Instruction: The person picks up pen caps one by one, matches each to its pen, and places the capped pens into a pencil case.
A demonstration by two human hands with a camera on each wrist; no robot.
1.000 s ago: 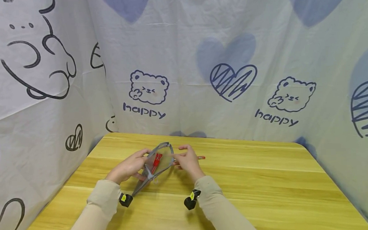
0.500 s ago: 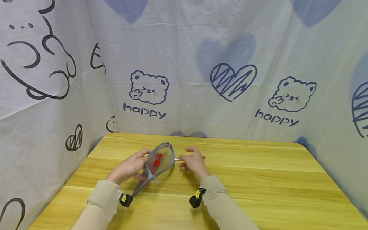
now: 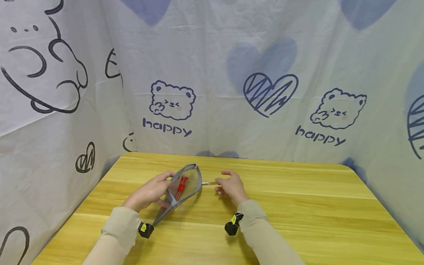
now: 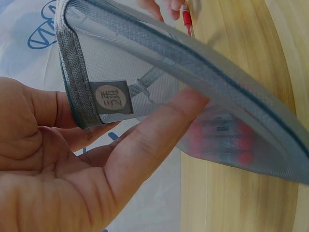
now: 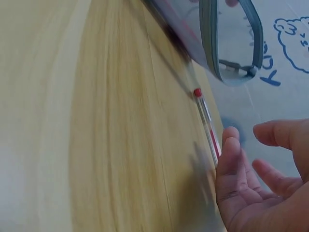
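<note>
A grey see-through mesh zip pouch (image 3: 191, 189) stands tilted on the table with its mouth spread. My left hand (image 3: 151, 193) grips its left side, the thumb (image 4: 154, 135) lying along the mesh. Several red pens (image 3: 181, 186) show inside it; through the mesh in the left wrist view they are blurred. One more red pen (image 5: 207, 116) lies on the table just right of the pouch. Beside that pen is my right hand (image 3: 233, 187), fingers parted and loosely bent, hiding its far end. Whether a fingertip touches the pen I cannot tell.
The table (image 3: 309, 207) has a yellow wood-grain top. White cloth (image 3: 212, 68) printed with hearts and bears hangs behind it and at both sides. A small black camera (image 3: 232, 226) is strapped to my right wrist, another (image 3: 145, 229) to my left.
My right hand has moved rightward from the pouch's mouth along the loose pen, uncovering the pen's left end. The left hand and pouch have stayed in place.
</note>
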